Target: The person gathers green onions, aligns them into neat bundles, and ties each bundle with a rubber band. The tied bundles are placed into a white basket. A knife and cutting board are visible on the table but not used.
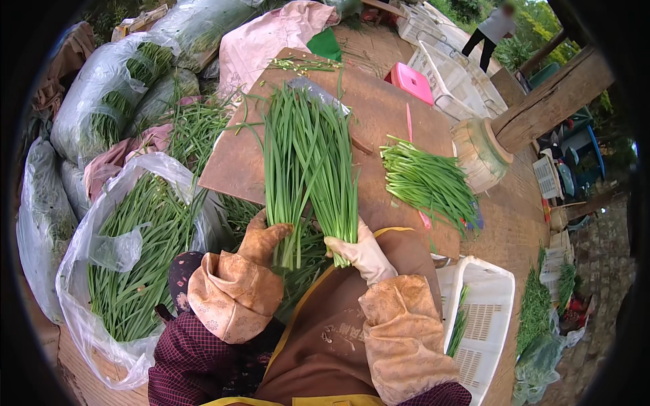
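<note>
My left hand point(264, 237), in a stained glove, is closed round the stem end of a bunch of long green leaves that look like garlic chives point(287, 177). Against it lies a second bunch point(332, 182), its stems gripped by my right hand point(359, 251) in a pale glove. Both bunches stretch away over a brown board point(233, 162). Under their far tips, a broad metal blade point(320, 95) is partly hidden; a brown handle point(361, 144) shows beside the leaves. A separate pile of chives point(424, 177) rests on the board at right, by a pink strip point(409, 122).
An open plastic bag of leaves point(137, 254) stands at left, with stuffed bags point(96, 96) behind. White crates point(482, 325) sit at lower right and upper right. A pink stool point(411, 83) and a wooden post on a round base point(480, 152) flank the board. A person point(490, 35) stands far off.
</note>
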`<state>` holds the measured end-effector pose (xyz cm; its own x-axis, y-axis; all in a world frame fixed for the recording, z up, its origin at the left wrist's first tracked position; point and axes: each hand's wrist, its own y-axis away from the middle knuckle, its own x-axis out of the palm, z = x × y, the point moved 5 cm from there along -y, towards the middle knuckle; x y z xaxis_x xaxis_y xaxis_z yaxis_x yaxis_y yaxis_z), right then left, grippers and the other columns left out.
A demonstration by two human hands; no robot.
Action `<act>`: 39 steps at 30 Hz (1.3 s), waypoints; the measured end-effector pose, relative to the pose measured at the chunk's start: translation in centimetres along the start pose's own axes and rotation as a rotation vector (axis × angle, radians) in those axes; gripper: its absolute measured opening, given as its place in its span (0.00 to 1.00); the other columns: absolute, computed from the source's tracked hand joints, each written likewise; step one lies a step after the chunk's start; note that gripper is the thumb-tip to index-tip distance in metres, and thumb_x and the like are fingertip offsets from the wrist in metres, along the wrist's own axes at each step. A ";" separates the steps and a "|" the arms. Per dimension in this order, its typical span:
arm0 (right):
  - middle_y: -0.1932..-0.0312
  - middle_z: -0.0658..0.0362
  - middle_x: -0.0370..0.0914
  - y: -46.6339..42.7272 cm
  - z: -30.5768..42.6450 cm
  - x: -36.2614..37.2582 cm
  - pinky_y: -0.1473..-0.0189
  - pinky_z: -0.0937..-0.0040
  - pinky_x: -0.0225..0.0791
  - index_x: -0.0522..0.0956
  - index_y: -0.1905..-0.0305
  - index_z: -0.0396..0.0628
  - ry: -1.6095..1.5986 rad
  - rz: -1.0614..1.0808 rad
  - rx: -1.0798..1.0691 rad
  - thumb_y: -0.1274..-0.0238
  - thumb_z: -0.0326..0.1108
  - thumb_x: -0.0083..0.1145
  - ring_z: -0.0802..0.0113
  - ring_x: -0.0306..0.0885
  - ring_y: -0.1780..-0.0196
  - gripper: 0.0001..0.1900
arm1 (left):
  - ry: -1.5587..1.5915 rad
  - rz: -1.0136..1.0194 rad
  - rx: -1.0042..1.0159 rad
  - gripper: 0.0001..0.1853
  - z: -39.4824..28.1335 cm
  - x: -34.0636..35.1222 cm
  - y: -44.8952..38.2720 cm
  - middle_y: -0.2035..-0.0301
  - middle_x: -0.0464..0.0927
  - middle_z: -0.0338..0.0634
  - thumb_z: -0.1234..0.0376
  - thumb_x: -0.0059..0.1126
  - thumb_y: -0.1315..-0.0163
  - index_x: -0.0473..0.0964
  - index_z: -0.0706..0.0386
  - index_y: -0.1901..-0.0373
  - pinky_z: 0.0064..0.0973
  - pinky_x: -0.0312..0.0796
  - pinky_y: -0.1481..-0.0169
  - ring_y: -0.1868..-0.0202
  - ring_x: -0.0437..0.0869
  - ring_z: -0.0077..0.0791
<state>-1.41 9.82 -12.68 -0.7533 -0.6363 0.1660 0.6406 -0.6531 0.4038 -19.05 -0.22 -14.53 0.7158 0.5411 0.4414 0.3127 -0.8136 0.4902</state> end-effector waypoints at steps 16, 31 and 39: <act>0.61 0.59 0.81 3.4 6.3 -1.8 0.67 0.73 0.73 0.73 0.43 0.44 0.096 -0.119 -0.226 0.40 0.29 0.67 0.72 0.79 0.69 0.21 | -0.492 -0.155 0.293 0.44 -4.4 3.9 -1.4 0.51 0.80 0.53 0.76 0.63 0.43 0.55 0.57 0.24 0.37 0.77 0.49 0.53 0.83 0.43; 0.61 0.57 0.82 7.1 9.2 -3.4 0.69 0.74 0.72 0.74 0.45 0.42 0.032 -0.201 -0.344 0.38 0.33 0.67 0.72 0.79 0.68 0.20 | -0.538 0.150 0.291 0.42 -4.3 8.7 4.8 0.51 0.83 0.53 0.53 0.72 0.39 0.66 0.71 0.31 0.31 0.74 0.42 0.45 0.81 0.34; 0.43 0.53 0.77 5.5 -3.3 1.4 0.48 0.68 0.73 0.60 0.27 0.38 0.153 0.003 -0.055 0.36 0.33 0.67 0.70 0.77 0.50 0.37 | -0.344 0.153 -0.015 0.32 5.2 8.3 0.5 0.56 0.84 0.44 0.62 0.81 0.50 0.77 0.64 0.46 0.30 0.78 0.51 0.57 0.85 0.31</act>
<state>1.54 3.99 -13.25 -0.7225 -0.6908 0.0270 0.6533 -0.6696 0.3533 -9.71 2.76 -14.59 0.9221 0.3086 0.2335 0.1788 -0.8749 0.4501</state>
